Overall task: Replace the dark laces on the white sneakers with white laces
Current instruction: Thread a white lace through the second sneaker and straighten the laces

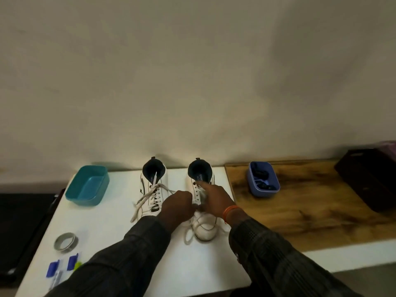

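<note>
Teal tub (87, 186) — tape roll (66, 242) — dark crate (370, 179)

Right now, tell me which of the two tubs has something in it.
The blue tub on the wooden board, right of the shoes, holds dark items. The teal tub on the left shows only its bare floor.

My sneakers (154, 196) look like smooth white leather or synthetic, slight sheen; laces (147, 197) are flat woven cloth. White table (120, 221) is smooth, matt. Bench (300, 202) on my right is wood, stained grain, low gloss. Teal tub (87, 185) and blue tub (263, 179) are glossy plastic. Tape roll (66, 242) is shiny, metallic-looking. My sleeves (132, 249) are dark matt cloth.
</note>
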